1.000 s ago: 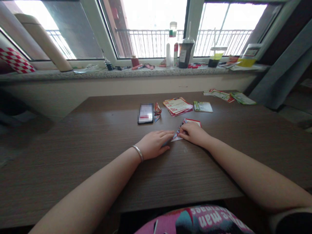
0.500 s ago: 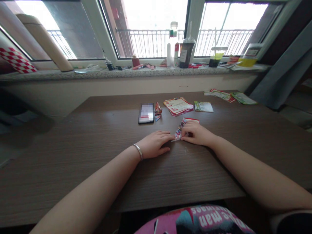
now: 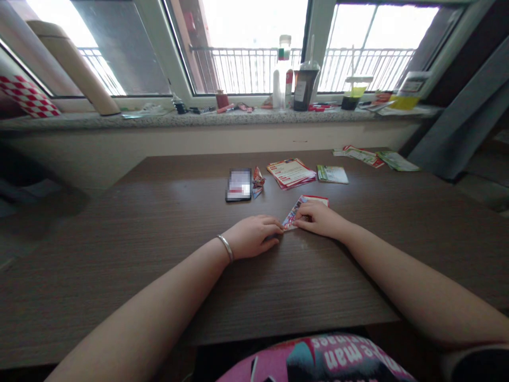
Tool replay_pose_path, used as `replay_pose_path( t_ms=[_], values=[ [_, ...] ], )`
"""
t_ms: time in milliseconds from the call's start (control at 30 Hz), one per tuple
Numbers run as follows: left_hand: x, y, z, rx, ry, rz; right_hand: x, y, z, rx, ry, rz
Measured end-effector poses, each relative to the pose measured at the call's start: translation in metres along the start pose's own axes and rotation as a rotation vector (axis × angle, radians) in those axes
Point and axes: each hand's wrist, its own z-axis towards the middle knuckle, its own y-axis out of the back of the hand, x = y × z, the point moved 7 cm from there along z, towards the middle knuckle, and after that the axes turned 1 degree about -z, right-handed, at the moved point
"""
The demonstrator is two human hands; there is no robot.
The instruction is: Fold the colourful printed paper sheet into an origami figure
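Note:
A folded sheet of printed paper (image 3: 296, 208) lies on the brown wooden table (image 3: 159, 244), partly under my hands. My left hand (image 3: 252, 236), with a silver bangle on its wrist, rests on the table with its fingertips pinching the paper's near-left corner. My right hand (image 3: 320, 218) lies flat over the paper's right side, fingers pressed on it. Most of the sheet is hidden beneath the right hand.
A black phone (image 3: 238, 184) and a small folded paper figure (image 3: 257, 182) lie beyond my hands. A stack of red leaflets (image 3: 291, 172), a green leaflet (image 3: 332, 174) and more leaflets (image 3: 376, 157) lie farther back. Bottles and cups (image 3: 304, 87) stand on the stone windowsill (image 3: 119, 121).
My right hand has shifted slightly over the paper, and its raised flap has been laid flat again. My left fingertips have curled onto the corner.

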Motion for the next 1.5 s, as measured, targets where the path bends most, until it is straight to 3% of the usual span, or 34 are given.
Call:
replay_pose_path(
  t_ms=[433, 1500],
  values=[
    [-0.02, -0.002, 0.01, -0.003, 0.114, 0.314, -0.018, -0.005, 0.005, -0.008, -0.123, -0.029],
    [-0.022, 0.004, 0.013, 0.056, 0.169, 0.346, -0.016, -0.006, 0.007, 0.015, -0.161, -0.118]
  ],
)
